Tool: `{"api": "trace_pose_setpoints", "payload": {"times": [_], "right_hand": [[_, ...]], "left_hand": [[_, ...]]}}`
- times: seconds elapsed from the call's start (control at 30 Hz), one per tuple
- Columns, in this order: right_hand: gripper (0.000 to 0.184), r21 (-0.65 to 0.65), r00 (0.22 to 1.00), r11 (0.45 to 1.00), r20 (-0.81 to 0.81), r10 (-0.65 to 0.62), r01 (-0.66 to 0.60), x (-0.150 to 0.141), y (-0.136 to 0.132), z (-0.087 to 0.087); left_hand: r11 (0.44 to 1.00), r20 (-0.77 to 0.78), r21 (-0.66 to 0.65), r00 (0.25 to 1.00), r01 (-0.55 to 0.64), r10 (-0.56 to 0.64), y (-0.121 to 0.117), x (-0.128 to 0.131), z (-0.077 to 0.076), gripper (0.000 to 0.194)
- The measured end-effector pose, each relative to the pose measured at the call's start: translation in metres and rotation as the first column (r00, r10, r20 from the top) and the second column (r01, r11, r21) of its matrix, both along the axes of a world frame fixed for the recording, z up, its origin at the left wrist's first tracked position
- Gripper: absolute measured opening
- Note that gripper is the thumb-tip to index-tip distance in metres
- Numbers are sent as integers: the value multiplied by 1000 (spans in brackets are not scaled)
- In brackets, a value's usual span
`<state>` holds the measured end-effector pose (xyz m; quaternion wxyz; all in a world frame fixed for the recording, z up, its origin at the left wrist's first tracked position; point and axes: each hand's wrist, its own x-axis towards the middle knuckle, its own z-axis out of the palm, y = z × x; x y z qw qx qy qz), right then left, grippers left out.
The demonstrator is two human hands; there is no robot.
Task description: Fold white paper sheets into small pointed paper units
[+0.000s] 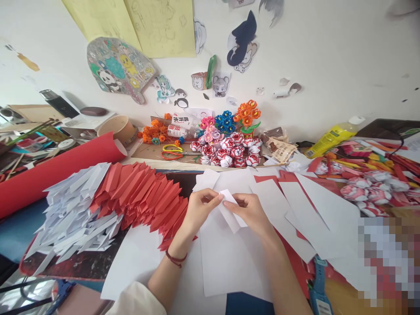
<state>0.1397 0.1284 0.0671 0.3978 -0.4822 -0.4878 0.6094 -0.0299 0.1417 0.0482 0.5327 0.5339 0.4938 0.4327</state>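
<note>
Between both hands is a small folded piece of white paper [232,218], slanting down to the right above larger sheets. My left hand [202,208] pinches its upper left edge between thumb and fingers. On the other side, my right hand [251,211] is closed on the paper, thumb in front, with some fingers hidden behind it. White sheets [226,267] lie flat beneath my hands. Left of them, a long row of folded red paper pieces [141,192] adjoins a heap of folded white paper pieces [78,214].
A red paper roll [59,175] lies at the left. Red-and-white paper flowers [229,151] cluster at the back by a potted orange flower [247,116]. More white sheets [315,210], a yellow bottle [334,138] and a blue watch [320,284] are at the right.
</note>
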Motion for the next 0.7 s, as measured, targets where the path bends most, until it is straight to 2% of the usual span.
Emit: {"api": "trace_pose_setpoints", "payload": {"times": [0.33, 0.7], "right_hand": [[37, 53, 998, 999, 69, -5, 2, 0, 1, -7], [27, 60, 1000, 998, 23, 2, -3, -2, 2, -7]], "left_hand": [[999, -39, 39, 999, 6, -4, -1, -1, 2, 29], [997, -50, 70, 999, -9, 12, -1, -1, 5, 24]]}}
